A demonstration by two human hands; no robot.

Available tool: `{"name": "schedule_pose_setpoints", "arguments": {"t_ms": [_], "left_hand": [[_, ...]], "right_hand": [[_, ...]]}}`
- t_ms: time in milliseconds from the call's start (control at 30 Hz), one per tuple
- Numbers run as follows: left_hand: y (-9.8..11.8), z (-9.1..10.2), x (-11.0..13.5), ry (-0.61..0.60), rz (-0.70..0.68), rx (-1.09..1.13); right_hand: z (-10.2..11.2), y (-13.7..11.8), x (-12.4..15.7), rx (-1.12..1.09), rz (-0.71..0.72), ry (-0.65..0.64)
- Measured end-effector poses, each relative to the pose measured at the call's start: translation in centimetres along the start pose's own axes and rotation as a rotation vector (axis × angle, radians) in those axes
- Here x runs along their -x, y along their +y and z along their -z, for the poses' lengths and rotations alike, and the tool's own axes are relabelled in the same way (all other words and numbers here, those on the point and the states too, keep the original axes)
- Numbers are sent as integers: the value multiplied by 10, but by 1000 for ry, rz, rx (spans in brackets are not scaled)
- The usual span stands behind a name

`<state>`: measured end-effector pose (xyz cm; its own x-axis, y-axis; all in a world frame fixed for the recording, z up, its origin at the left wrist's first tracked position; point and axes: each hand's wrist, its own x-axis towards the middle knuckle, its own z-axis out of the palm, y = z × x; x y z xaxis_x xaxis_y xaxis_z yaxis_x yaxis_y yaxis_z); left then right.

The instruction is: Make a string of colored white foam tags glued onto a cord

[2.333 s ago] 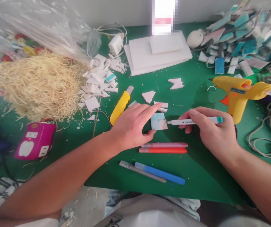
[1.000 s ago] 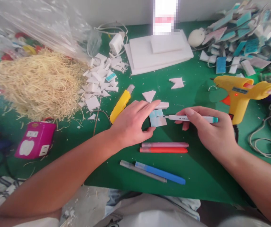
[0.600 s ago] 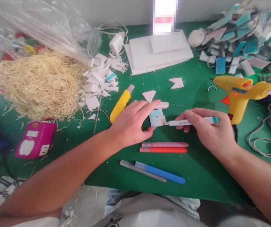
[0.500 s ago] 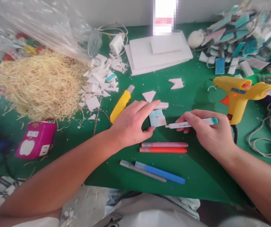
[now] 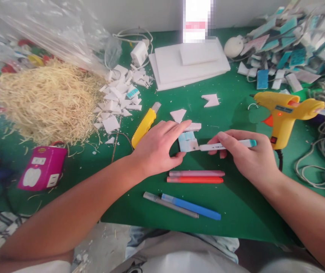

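Observation:
My left hand [image 5: 157, 148] lies flat on the green mat, fingers stretched out and pressing the left edge of a small white foam piece [image 5: 189, 142] tinted pale blue. My right hand [image 5: 249, 158] is closed round a white marker [image 5: 225, 145] with a teal end, held nearly level. The marker's tip touches the right side of the foam piece. A pink marker [image 5: 197, 173] and an orange marker [image 5: 195, 180] lie side by side just below the hands. A blue pen [image 5: 191, 207] and a grey pen [image 5: 170, 205] lie nearer to me.
A yellow utility knife [image 5: 144, 125] lies left of my left hand. A yellow glue gun [image 5: 286, 113] stands at the right. Straw [image 5: 44, 102], white foam scraps [image 5: 119, 99], stacked foam sheets [image 5: 189, 64], a magenta box [image 5: 42, 169], cables [image 5: 321, 159] and coloured tags [image 5: 287, 49] surround the green mat [image 5: 236, 204].
The marker tip has slid back and forth over the foam piece, off its right edge half a second ago and back onto it now. My left hand has stayed put.

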<state>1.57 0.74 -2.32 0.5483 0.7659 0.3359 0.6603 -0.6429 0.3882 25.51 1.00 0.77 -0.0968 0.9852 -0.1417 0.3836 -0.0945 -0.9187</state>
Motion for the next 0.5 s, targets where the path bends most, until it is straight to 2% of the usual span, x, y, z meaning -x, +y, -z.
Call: {"name": "schedule_pose_setpoints", "arguments": {"t_ms": [500], "left_hand": [[0, 0, -1, 6, -3, -6]], "right_hand": [[-1, -5, 0, 37, -12, 0]]}}
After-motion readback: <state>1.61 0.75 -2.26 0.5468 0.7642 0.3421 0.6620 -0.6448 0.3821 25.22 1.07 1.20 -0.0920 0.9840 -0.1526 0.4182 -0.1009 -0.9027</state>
